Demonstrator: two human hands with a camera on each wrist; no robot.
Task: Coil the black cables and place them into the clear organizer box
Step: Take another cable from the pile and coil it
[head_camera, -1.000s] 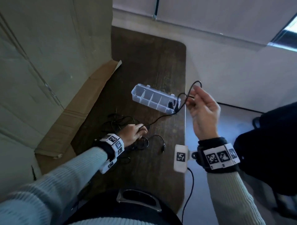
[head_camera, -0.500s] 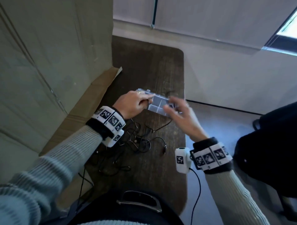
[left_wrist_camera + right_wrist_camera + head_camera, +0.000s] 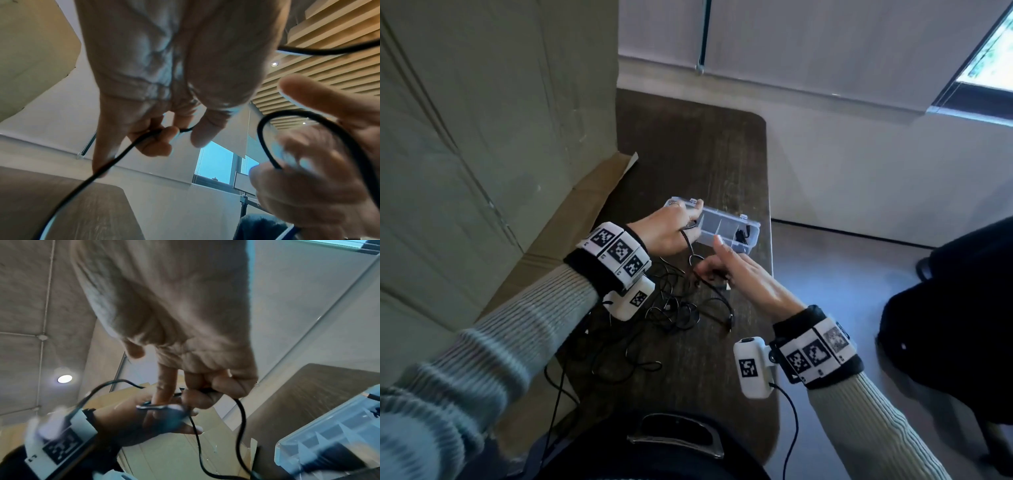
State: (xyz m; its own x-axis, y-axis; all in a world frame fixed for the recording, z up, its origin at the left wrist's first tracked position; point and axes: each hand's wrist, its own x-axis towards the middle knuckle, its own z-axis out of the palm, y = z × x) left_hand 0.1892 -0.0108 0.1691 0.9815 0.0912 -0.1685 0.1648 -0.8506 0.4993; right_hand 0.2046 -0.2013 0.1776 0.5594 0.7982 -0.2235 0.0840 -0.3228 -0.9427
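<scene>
I see my left hand [image 3: 669, 229] raised just in front of the clear plastic organizer box [image 3: 726, 229], its fingers curled around a thin black cable [image 3: 690, 247]; the left wrist view shows the strand pinched at the fingertips [image 3: 164, 134]. My right hand [image 3: 744, 277] sits just below the box, lower fingers curled onto the same cable while the index finger points straight toward the box. The cable forms a small loop between the two hands. The box lies open on the dark wooden table [image 3: 688, 144], near its right edge, with a coiled black cable [image 3: 741, 235] already in its rightmost compartment. A loose tangle of black cables [image 3: 674, 311] lies on the table under my wrists. Flattened brown cardboard [image 3: 571, 233] lies beside the table on the left.
</scene>
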